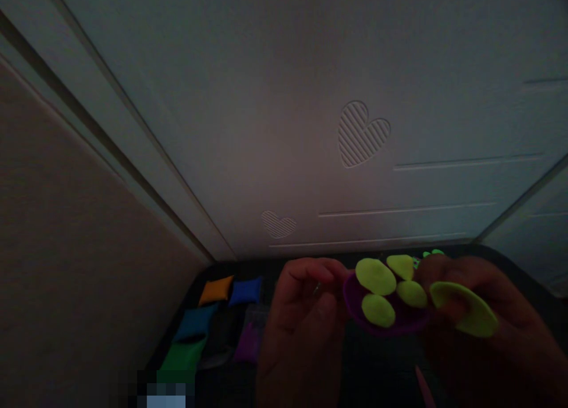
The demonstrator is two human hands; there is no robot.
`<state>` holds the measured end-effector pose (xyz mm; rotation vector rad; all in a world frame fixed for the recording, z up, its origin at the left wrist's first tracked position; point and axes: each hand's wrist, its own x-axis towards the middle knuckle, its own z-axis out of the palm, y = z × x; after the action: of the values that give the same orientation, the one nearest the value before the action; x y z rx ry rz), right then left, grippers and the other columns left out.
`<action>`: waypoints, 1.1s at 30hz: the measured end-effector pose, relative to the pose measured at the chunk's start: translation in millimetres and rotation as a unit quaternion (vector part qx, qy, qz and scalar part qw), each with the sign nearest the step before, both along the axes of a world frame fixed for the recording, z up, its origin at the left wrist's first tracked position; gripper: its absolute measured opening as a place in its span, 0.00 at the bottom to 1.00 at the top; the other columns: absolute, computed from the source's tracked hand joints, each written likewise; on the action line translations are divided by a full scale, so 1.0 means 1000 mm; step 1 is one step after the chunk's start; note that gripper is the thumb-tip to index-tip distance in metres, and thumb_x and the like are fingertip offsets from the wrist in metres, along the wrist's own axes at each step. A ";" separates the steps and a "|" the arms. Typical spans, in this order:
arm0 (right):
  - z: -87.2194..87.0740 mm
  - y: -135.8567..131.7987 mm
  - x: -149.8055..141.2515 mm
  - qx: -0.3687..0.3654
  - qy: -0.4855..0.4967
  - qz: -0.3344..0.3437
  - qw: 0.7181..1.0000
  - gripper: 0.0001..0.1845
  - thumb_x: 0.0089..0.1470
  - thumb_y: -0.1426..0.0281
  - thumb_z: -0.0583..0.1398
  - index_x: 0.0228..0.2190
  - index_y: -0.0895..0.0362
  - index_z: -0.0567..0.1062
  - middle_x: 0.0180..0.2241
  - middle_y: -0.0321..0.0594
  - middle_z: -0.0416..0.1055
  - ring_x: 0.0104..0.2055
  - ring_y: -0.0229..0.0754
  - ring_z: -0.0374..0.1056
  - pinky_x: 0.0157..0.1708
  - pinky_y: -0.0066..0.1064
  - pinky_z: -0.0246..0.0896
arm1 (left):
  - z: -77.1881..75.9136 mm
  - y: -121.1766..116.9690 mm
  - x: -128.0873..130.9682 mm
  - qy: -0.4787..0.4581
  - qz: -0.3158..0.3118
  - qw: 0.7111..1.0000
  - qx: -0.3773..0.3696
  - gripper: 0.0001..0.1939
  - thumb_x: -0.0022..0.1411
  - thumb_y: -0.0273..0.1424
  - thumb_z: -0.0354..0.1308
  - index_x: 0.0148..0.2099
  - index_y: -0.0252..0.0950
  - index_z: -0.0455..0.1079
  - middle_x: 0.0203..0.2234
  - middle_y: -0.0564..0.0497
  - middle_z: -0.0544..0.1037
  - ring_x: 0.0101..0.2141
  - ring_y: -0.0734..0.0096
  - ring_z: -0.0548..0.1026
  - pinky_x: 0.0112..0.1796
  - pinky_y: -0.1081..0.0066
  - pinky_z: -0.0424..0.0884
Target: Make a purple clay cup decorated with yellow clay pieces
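The scene is dim. My left hand (306, 319) pinches the left edge of a purple clay disc (399, 322) held up in front of me. Several flat yellow-green clay ovals (375, 276) lie stuck on the disc's face. My right hand (479, 331) holds the disc's right side, and its fingers are closed on another yellow-green clay oval (470, 313) at the disc's right rim. Both hands hover above a dark tray (222, 360).
Clay packets lie in the tray at the lower left: orange (216, 290), blue (245, 290), teal (195, 323), green (184, 356), purple (248, 344). A pale cabinet front with embossed hearts (360, 133) fills the view behind. A wall stands to the left.
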<state>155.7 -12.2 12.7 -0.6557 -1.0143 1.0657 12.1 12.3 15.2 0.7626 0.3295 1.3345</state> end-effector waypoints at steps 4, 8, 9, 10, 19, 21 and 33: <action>0.001 -0.001 -0.001 -0.002 -0.001 0.002 1.000 0.05 0.49 0.69 0.60 0.32 0.47 0.73 0.30 0.33 0.65 0.32 0.35 0.65 0.30 0.26 0.64 | 0.006 -0.004 0.007 0.000 0.033 0.998 -0.060 0.04 0.52 0.29 0.62 0.33 0.40 0.70 0.30 0.57 0.74 0.31 0.78 0.73 0.32 0.80 0.68; -0.001 -0.001 0.000 0.006 -0.015 -0.008 1.000 0.05 0.50 0.69 0.59 0.32 0.46 0.73 0.31 0.35 0.66 0.32 0.37 0.64 0.30 0.28 0.64 | 0.011 -0.007 0.011 0.006 0.051 0.995 -0.083 0.06 0.50 0.29 0.64 0.32 0.41 0.71 0.27 0.57 0.75 0.30 0.79 0.72 0.32 0.80 0.68; -0.001 -0.001 0.000 0.010 -0.019 -0.006 1.000 0.05 0.50 0.69 0.59 0.32 0.46 0.73 0.31 0.35 0.66 0.32 0.37 0.64 0.30 0.28 0.64 | 0.011 -0.007 0.011 0.008 0.052 0.995 -0.083 0.06 0.49 0.29 0.64 0.32 0.42 0.72 0.27 0.57 0.75 0.30 0.79 0.72 0.32 0.80 0.68; -0.002 0.000 0.000 0.013 -0.022 -0.004 1.000 0.05 0.50 0.68 0.58 0.32 0.46 0.73 0.31 0.35 0.66 0.32 0.37 0.64 0.30 0.28 0.65 | 0.011 -0.008 0.011 0.010 0.052 0.995 -0.083 0.06 0.49 0.29 0.64 0.32 0.42 0.72 0.26 0.57 0.75 0.30 0.80 0.72 0.32 0.80 0.67; 0.002 0.001 -0.001 0.006 -0.016 0.002 1.000 0.04 0.47 0.64 0.62 0.30 0.47 0.73 0.30 0.35 0.66 0.31 0.39 0.65 0.29 0.31 0.63 | 0.001 -0.006 0.008 -0.018 -0.009 1.000 -0.012 0.13 0.49 0.28 0.64 0.39 0.45 0.71 0.34 0.56 0.78 0.35 0.73 0.75 0.36 0.76 0.71; 0.003 0.000 -0.003 0.009 -0.015 -0.010 1.000 0.04 0.46 0.63 0.62 0.29 0.47 0.74 0.29 0.35 0.65 0.31 0.38 0.64 0.29 0.30 0.63 | -0.002 -0.005 0.010 -0.034 -0.013 0.999 0.007 0.15 0.49 0.24 0.63 0.39 0.46 0.71 0.34 0.58 0.78 0.36 0.76 0.75 0.37 0.79 0.70; -0.001 0.000 0.003 0.090 -0.095 0.002 0.991 0.09 0.50 0.69 0.58 0.35 0.45 0.73 0.31 0.38 0.66 0.29 0.40 0.66 0.22 0.30 0.63 | 0.006 -0.009 0.013 -0.002 -0.037 0.996 -0.078 0.12 0.45 0.31 0.66 0.35 0.43 0.72 0.34 0.53 0.76 0.34 0.66 0.75 0.35 0.67 0.73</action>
<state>159.2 -12.5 12.0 -0.6158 -1.2609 0.9158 24.7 3.8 21.5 0.6344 0.3939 1.2247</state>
